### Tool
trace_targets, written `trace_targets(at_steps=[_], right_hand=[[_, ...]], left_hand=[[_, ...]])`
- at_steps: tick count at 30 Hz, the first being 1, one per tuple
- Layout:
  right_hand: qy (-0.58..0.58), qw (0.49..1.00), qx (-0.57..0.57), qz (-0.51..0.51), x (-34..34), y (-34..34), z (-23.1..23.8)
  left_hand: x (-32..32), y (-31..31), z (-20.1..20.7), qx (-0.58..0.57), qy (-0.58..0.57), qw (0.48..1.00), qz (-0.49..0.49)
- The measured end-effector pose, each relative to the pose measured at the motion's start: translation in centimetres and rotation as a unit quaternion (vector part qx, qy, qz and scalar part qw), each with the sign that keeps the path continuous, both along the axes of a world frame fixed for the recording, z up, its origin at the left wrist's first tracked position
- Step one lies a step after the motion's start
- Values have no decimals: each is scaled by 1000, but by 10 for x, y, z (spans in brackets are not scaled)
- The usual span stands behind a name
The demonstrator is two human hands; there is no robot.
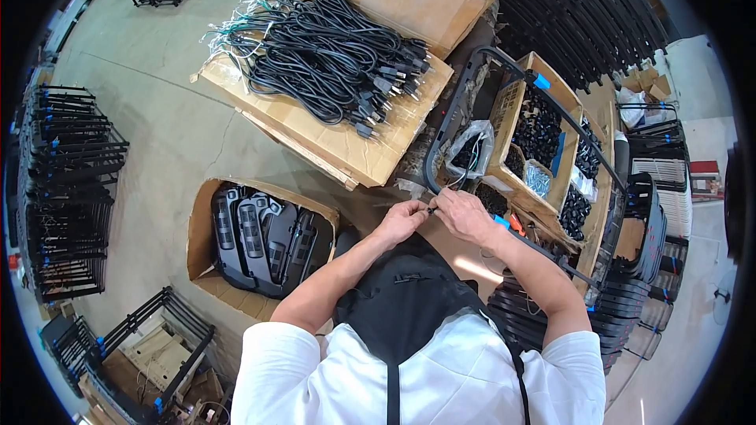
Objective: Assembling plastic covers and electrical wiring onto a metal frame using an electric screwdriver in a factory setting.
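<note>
In front of my chest both hands come together. My left hand [402, 220] is closed in a pinch at a small black part [431, 210]. My right hand [466, 216] pinches the same part from the other side; its exact kind is too small to make out. Just beyond my fingers passes the bent corner of a black tubular frame [431, 167], with blue tape [541, 81] on it. The frame lies across a wooden tray [498, 167] divided into compartments. Those hold black plastic pieces [538, 127] and silvery screws [537, 179]. A clear plastic bag [470, 149] sits inside the frame's corner.
Bundled black power cords [323, 55] with bare wire ends lie on a cardboard box [346, 159]. An open carton [206, 228] at my left holds black plastic housings [272, 240]. Black frames [75, 189] are stacked at far left, and more frames [579, 16] stand at the back right.
</note>
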State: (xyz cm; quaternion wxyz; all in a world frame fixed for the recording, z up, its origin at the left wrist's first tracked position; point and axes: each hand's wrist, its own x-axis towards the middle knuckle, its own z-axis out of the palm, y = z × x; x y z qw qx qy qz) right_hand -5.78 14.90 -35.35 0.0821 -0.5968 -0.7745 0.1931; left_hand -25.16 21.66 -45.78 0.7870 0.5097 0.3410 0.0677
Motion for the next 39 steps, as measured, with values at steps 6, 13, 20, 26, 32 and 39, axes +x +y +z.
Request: trace_targets(at_steps=[6,13,20,26,32,39], right_hand=[[-7,1000,-2,26,1,5,0],[-37,999,-5,37,-1,8,1],[-23,999,-11,-29,-6,-4,-9],[95,967,-8,-234,-37,-41,3],[29,867,-228,-441,-7,-91,-113],[15,743,-137,-655,50,-43,-284]], left_hand=[[-1,-1,-3,9,0,1000,13],[1,1,0,8,19,1000,2],[6,1,4,-63,14,998,21],[4,2,1,-66,64,996,16],[6,5,2,-6,53,998,-38],[18,3,4,-14,44,995,-94]])
